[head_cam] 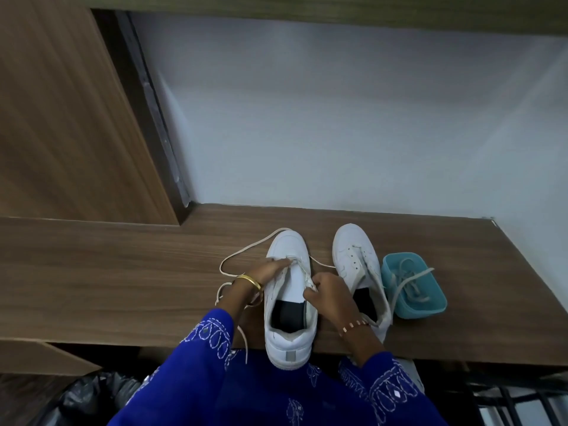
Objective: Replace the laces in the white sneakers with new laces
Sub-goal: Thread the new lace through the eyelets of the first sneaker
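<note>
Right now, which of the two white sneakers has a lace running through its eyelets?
The left sneaker, the one both hands are on: a lace crosses its lowest eyelets and loops out onto the desk. The right sneaker, beside the teal tub, shows bare eyelets.
</note>
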